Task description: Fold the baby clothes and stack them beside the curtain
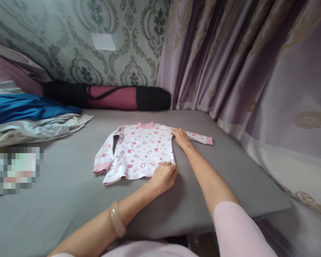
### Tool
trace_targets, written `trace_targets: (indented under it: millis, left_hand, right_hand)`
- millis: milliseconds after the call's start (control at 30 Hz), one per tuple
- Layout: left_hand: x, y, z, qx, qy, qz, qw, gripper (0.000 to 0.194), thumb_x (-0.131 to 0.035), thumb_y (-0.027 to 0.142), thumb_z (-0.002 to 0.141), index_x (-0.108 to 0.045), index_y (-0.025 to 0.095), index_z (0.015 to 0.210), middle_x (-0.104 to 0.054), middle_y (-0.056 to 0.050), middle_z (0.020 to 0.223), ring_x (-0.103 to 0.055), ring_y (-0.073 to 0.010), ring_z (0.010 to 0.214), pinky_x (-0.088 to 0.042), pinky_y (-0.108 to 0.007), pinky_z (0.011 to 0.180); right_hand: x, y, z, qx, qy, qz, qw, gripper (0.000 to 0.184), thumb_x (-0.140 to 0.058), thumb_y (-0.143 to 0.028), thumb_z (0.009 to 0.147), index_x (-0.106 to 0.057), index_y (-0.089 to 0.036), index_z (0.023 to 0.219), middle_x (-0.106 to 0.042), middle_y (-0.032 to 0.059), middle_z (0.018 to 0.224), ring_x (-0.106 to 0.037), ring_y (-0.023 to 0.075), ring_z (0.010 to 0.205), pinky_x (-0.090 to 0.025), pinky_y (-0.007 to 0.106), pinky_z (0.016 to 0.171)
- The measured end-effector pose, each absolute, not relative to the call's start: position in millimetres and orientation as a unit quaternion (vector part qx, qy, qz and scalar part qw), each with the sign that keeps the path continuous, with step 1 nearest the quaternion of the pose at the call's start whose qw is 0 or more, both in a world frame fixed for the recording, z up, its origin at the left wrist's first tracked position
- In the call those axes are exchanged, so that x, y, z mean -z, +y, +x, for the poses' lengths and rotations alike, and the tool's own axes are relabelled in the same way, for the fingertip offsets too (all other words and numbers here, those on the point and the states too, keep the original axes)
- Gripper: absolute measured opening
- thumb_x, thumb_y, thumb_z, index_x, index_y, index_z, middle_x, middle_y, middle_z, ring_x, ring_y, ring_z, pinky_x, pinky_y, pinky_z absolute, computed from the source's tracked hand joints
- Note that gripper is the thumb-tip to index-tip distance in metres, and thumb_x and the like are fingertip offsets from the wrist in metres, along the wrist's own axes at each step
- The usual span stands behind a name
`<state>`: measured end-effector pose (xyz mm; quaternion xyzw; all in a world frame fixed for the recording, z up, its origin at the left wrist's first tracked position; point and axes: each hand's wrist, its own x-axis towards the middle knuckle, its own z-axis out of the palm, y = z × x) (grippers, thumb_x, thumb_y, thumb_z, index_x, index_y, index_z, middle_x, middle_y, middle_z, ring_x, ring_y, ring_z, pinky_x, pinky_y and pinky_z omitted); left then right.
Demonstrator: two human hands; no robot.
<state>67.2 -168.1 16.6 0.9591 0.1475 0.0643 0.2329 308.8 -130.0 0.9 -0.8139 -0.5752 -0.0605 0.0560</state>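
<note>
Two bare hands work on one long-sleeved shirt (pixel 139 151), which I view through the head camera. The shirt lies flat near the middle of a grey padded surface (pixel 203 200), its pink collar (pixel 146 125) directed away from me. The print consists of hearts and flowers on white. The left sleeve is angled down beside the body; the right sleeve extends outward to its pink cuff (pixel 209 140).

My left hand (pixel 163 175) is at the near right corner of the hem, fingers curled inward and pinching the fabric edge. A pale bangle (pixel 117 219) encircles that forearm. My right hand (pixel 181 137) rests at the right underarm, where the sleeve joins; its fingers lie close together, and I cannot tell whether they grip the cloth.

A black-and-maroon bag (pixel 112 97) lies along the wall (pixel 69 71). Blue cloth (pixel 29 107) is piled at left.
</note>
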Motion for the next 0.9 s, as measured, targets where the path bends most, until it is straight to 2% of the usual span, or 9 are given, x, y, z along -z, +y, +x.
trace_targets:
  millis: [167, 233, 300, 400, 533, 633, 733, 800, 900]
  left_hand:
    - [-12.0, -180.0, 72.5, -0.051, 0.11, 0.984, 0.134, 0.024, -0.038, 0.021, 0.097, -0.062, 0.016, 0.093, -0.064, -0.012, 0.099, -0.059, -0.024, 0.093, -0.05, -0.036, 0.08]
    - [-10.9, -185.3, 70.2, -0.05, 0.079, 0.991, 0.097, 0.021, -0.041, 0.018, 0.094, -0.062, 0.015, 0.094, -0.063, -0.013, 0.098, -0.058, -0.0254, 0.093, -0.05, -0.038, 0.077]
    - [-11.0, -188.9, 63.9, -0.056, 0.044, 0.995, 0.076, 0.019, -0.044, 0.019, 0.093, -0.062, 0.013, 0.097, -0.062, -0.013, 0.099, -0.057, -0.0266, 0.094, -0.05, -0.039, 0.077]
    - [-15.2, -186.6, 45.9, -0.064, 0.001, 0.994, 0.093, 0.023, -0.046, 0.023, 0.094, -0.06, 0.011, 0.106, -0.062, -0.014, 0.105, -0.058, -0.0262, 0.098, -0.05, -0.039, 0.083]
    - [-27.3, -163.0, 8.2, -0.076, -0.038, 0.975, 0.205, 0.03, -0.047, 0.028, 0.096, -0.055, 0.015, 0.122, -0.062, -0.012, 0.12, -0.059, -0.0217, 0.111, -0.048, -0.031, 0.093]
    - [-33.3, -130.4, -25.9, -0.115, 0.036, 0.952, 0.282, 0.028, -0.045, 0.031, 0.098, -0.057, 0.02, 0.121, -0.065, -0.01, 0.117, -0.062, -0.0195, 0.108, -0.049, -0.029, 0.089]
    - [-31.8, -91.0, -63.1, -0.196, 0.185, 0.913, 0.307, 0.026, -0.045, 0.032, 0.098, -0.06, 0.02, 0.114, -0.068, -0.009, 0.107, -0.064, -0.0181, 0.095, -0.051, -0.028, 0.082]
    - [-27.8, -66.6, -88.1, -0.235, 0.275, 0.887, 0.286, 0.025, -0.045, 0.033, 0.097, -0.062, 0.02, 0.109, -0.067, -0.008, 0.1, -0.063, -0.0172, 0.087, -0.051, -0.028, 0.075]
    - [-20.9, -40.5, -120.3, -0.238, 0.34, 0.885, 0.212, 0.024, -0.049, 0.036, 0.094, -0.064, 0.02, 0.106, -0.064, -0.009, 0.104, -0.06, -0.0204, 0.093, -0.049, -0.033, 0.082]
  right_hand:
    - [-12.8, -126.9, 289.6, 0.041, -0.546, -0.836, 0.031, 0.048, -0.031, -0.007, 0.091, -0.066, -0.019, 0.122, -0.061, 0.0113, 0.133, -0.05, 0.0273, 0.121, -0.036, 0.039, 0.1]
    - [-12.5, -123.3, 265.6, 0.039, -0.56, -0.827, 0.036, 0.049, -0.03, -0.009, 0.093, -0.058, -0.014, 0.132, -0.055, 0.0148, 0.14, -0.045, 0.0274, 0.129, -0.032, 0.039, 0.106]
    - [-6.8, -121.0, 235.7, 0.014, -0.605, -0.795, 0.05, 0.05, -0.028, -0.019, 0.098, -0.044, -0.009, 0.144, -0.043, 0.0151, 0.151, -0.034, 0.026, 0.14, -0.025, 0.038, 0.113]
    - [5.3, -123.8, 198.7, -0.053, -0.651, -0.755, 0.053, 0.059, -0.027, -0.039, 0.101, -0.029, -0.012, 0.153, -0.023, 0.0131, 0.161, -0.017, 0.0275, 0.149, -0.013, 0.045, 0.119]
    - [11.6, -138.2, 189.3, -0.076, -0.642, -0.762, 0.047, 0.061, -0.022, -0.045, 0.101, -0.026, -0.014, 0.154, -0.018, 0.0148, 0.162, -0.012, 0.0279, 0.15, -0.009, 0.051, 0.12]
    - [10.1, -156.7, 199.7, -0.08, -0.647, -0.758, 0.03, 0.063, -0.023, -0.046, 0.101, -0.025, -0.014, 0.155, -0.016, 0.0151, 0.162, -0.01, 0.0281, 0.15, -0.009, 0.051, 0.12]
    - [8.8, -183.1, 208.0, -0.088, -0.657, -0.748, 0.025, 0.062, -0.023, -0.048, 0.1, -0.026, -0.017, 0.155, -0.015, 0.012, 0.163, -0.01, 0.0264, 0.15, -0.011, 0.051, 0.12]
    - [8.2, -202.2, 210.4, -0.098, -0.658, -0.746, 0.028, 0.062, -0.022, -0.051, 0.1, -0.026, -0.021, 0.155, -0.015, 0.0091, 0.163, -0.012, 0.0255, 0.15, -0.014, 0.052, 0.12]
    - [7.6, -225.1, 210.8, -0.105, -0.669, -0.735, 0.034, 0.06, -0.022, -0.052, 0.101, -0.027, -0.026, 0.155, -0.018, 0.0058, 0.162, -0.015, 0.0247, 0.149, -0.018, 0.052, 0.12]
